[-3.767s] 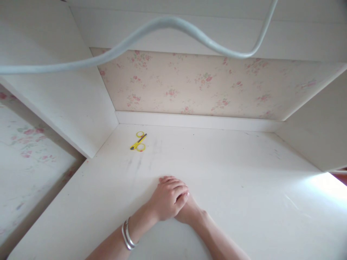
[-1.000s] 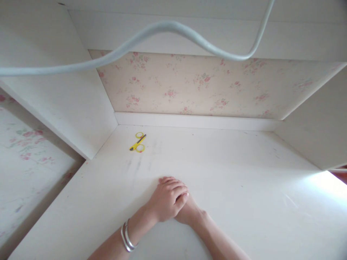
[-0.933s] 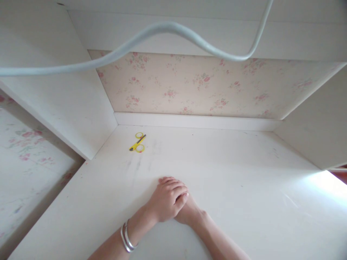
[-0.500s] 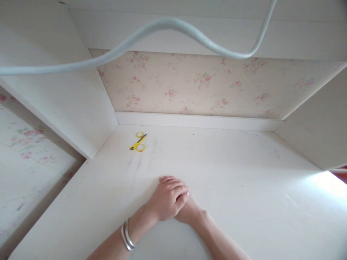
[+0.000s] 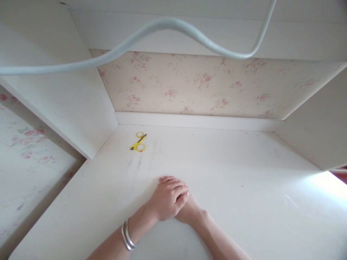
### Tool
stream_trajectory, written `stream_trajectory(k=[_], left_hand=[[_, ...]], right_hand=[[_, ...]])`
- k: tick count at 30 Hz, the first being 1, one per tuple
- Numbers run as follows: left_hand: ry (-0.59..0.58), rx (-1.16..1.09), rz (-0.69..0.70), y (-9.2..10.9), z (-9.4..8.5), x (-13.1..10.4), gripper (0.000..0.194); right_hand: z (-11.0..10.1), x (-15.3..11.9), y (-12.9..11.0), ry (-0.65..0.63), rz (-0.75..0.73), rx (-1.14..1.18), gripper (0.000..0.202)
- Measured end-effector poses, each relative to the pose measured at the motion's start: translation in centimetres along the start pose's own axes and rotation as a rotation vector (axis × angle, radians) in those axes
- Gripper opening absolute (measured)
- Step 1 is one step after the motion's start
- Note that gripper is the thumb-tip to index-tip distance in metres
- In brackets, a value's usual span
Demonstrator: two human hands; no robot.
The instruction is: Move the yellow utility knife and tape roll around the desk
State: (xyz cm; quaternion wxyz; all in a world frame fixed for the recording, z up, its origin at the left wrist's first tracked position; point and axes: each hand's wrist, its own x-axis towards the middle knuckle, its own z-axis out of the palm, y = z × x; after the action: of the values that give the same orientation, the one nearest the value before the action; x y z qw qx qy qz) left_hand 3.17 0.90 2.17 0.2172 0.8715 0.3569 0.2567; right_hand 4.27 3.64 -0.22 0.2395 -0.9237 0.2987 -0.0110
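My left hand, with a silver bangle at its wrist, lies folded over my right hand on the white desk. Its fingers curl across the back of the right hand. Most of the right hand's fingers are hidden beneath; only some tips show past the left knuckles. Farther back on the left lies a yellow utility knife with dark ends, apart from both hands. One yellow ring, like a small tape roll, sits behind the knife, and another yellow ring sits in front.
A pale cable crosses the upper view. White side panels stand at the left and right of the desk. Floral wallpaper covers the back above a low white strip. Bright light falls at the right edge.
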Motion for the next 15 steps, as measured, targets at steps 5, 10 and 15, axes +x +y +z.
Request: stream_trajectory(k=[5,10,15], left_hand=[[0.011,-0.009,0.008,0.0,0.0,0.0,0.023],[0.010,0.001,0.006,0.1,-0.1,0.0,0.024],[0.011,0.004,0.003,0.2,-0.1,0.0,0.023]], right_hand=[[1.6,-0.2,0.9,-0.022,-0.135,0.113,0.016],[3.9,1.1,3.4,-0.202,-0.569,0.253,0.030],[4.1,1.0,3.6,-0.248,-0.576,0.182,0.033]])
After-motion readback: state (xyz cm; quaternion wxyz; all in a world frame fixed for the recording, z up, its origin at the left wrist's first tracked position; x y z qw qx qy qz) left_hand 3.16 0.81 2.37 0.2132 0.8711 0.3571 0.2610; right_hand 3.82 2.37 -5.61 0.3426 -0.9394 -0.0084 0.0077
